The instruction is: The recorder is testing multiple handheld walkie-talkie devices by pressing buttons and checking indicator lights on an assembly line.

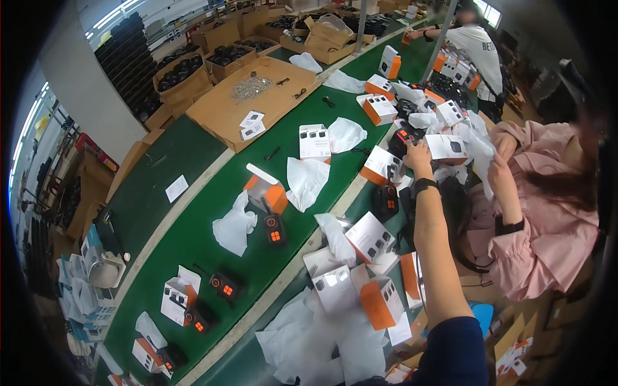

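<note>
The right hand (418,156) reaches among white-and-orange boxes (447,147) on the green belt (212,212), beside a black device (402,137); its fingers are hidden, perhaps curled. The left hand is out of view.

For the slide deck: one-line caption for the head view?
Right hand reaches to a white box among boxes and black devices on a green belt.

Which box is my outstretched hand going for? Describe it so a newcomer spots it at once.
Start at the green belt and follow its right edge up to the heap of boxes and white bags beside the co-worker in pink. The right hand reaches a white box with a dark device pictured on top. Unlike nearby boxes, it shows no orange side and lies flat against the fingertips.
</note>
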A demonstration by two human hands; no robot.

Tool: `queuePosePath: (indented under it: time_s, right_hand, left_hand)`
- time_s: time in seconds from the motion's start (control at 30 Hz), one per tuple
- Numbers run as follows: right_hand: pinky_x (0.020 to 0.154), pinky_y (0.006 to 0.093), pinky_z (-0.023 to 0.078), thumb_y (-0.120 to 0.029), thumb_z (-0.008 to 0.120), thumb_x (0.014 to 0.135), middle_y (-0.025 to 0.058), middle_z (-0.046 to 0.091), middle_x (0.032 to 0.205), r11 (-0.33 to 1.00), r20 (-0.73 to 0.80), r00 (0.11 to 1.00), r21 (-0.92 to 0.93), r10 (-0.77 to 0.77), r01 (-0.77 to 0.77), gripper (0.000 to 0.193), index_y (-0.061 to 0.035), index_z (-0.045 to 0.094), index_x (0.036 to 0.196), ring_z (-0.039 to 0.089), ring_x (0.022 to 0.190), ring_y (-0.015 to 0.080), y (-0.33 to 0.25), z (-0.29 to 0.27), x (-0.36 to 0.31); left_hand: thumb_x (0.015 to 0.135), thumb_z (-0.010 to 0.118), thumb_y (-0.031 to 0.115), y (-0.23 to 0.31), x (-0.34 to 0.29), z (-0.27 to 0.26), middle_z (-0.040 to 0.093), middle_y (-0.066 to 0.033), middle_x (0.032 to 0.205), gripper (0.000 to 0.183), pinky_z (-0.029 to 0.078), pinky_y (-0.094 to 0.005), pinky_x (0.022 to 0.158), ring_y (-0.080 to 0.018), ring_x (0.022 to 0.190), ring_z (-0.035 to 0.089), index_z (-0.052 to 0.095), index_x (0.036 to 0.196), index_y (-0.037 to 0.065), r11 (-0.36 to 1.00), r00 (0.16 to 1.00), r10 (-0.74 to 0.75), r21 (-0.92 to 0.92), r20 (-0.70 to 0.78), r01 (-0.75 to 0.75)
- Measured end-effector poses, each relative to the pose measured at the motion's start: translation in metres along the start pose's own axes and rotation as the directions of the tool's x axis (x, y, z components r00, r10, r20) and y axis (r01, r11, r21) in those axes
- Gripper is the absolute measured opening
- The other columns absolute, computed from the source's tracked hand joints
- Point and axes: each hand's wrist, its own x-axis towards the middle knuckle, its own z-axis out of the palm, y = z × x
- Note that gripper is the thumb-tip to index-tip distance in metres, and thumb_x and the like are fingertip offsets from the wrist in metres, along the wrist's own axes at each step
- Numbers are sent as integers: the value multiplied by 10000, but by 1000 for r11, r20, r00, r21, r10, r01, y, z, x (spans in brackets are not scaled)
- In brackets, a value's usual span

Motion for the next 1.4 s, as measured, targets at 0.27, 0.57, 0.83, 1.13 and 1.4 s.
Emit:
queuePosePath:
  time_s: [0.27,0.57,0.83,1.13,1.4]
  right_hand:
    - [1028,527,350,-158,576,750,180,320,1454,999,97,995,34,19,-22,648,-246,426,1374,353,1309,409,2,20,53]
    - [966,470,415,-221,689,639,160,589,1159,986,44,995,147,-89,81,741,-220,467,1347,469,1179,379,25,50,97]
    - [990,457,433,-204,712,619,198,432,1349,986,241,967,163,-79,40,756,-310,489,1334,449,1213,431,28,28,108]
    - [987,440,442,-188,707,579,212,413,1380,975,281,947,199,-154,99,832,-294,455,1365,513,1171,408,34,43,122]
    - [1008,440,420,-138,681,583,281,364,1388,968,272,956,247,-109,40,859,-255,420,1393,483,1201,419,38,51,120]
  left_hand:
    - [506,481,830,25,7,-5,336,-459,1266,1297,372,-665,824,-652,1054,375,227,1410,-64,994,993,-112,-8,23,112]
    - [517,539,748,18,-1,-8,326,-435,1288,1231,353,-636,872,-624,1104,347,236,1404,-49,983,983,-183,1,20,183]
    - [526,591,675,9,-6,-6,316,-414,1308,1178,336,-611,915,-599,1148,322,244,1400,-35,974,974,-227,-11,25,227]
    - [537,649,592,-2,-17,-4,306,-390,1330,1125,316,-582,963,-571,1198,294,253,1394,-20,957,957,-288,-30,23,289]
    - [547,700,519,-9,-18,-5,297,-369,1350,1085,299,-557,1006,-546,1242,268,261,1389,-6,948,949,-315,-38,13,315]
